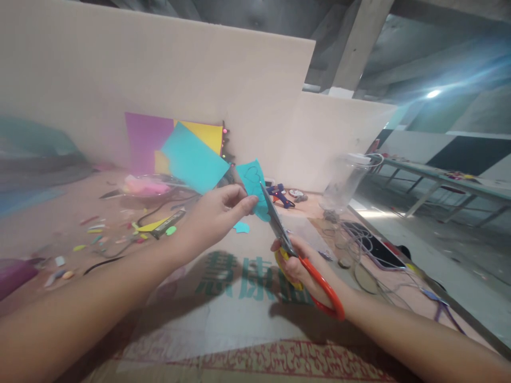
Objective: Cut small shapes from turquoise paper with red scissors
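The left hand (pixel 223 213) pinches a small piece of blue paper (pixel 248 173) between thumb and fingers, up above the table (pixel 235 322), near its middle. A dark curved outline (rather like a heart at the far end) is drawn on the paper. The right hand (pixel 305 260) is closed around the handles of the scissors (pixel 278 226), which are orange outside and yellow inside; the blades point far and left, lying along the right edge of the paper, though I cannot tell how wide they are parted. A blue scrap (pixel 241 227) lies on the table just beyond the left wrist. Farther off, a larger blue sheet (pixel 195 157) overlaps a purple sheet (pixel 146 141) and a yellow sheet (pixel 205 134) before a pale partition (pixel 159 64). On the left, a utility knife (pixel 170 222) lies among small colored bits. To the far right of the paper sits a blue glue gun (pixel 281 196), then a clear jug (pixel 345 181), with tangled cords (pixel 361 236) and a dark phone (pixel 377 247) nearer.
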`<state>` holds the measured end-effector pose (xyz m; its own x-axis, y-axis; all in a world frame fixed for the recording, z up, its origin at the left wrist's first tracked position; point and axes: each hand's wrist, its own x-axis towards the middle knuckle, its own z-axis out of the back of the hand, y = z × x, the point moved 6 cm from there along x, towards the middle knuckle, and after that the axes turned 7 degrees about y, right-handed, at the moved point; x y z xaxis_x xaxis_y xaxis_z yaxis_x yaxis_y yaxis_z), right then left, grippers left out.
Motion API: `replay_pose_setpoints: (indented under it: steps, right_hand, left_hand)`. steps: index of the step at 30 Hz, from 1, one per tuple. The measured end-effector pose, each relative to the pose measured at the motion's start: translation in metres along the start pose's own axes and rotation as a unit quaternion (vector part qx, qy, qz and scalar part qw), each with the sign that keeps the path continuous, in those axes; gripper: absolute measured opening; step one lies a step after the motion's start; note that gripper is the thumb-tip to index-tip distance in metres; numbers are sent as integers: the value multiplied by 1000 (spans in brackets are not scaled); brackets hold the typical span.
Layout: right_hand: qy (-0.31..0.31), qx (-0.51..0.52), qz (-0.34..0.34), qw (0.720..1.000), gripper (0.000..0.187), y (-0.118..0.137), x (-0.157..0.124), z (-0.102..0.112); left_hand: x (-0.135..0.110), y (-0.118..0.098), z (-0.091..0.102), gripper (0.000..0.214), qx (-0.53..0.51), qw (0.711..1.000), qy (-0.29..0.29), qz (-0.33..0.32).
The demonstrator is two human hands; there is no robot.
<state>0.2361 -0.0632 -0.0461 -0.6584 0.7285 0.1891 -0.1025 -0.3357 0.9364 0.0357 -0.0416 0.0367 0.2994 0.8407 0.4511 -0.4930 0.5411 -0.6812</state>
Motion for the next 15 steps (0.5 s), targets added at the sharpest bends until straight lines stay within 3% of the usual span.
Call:
replay_pose_setpoints:
  steps: [9, 12, 15]
  right_hand:
    - [-3, 9, -5, 1000, 64, 2, -2, -2]
    - [-9, 3, 3, 1000, 62, 1, -1, -1]
    - [-9, 1, 7, 1000, 62, 1, 0, -1]
  left_hand:
    - [2, 2, -9, 46, -36, 999, 21, 12]
    - [1, 2, -21, 37, -63, 996, 60, 14]
    - [0, 2, -26, 30, -129, 990, 55, -10]
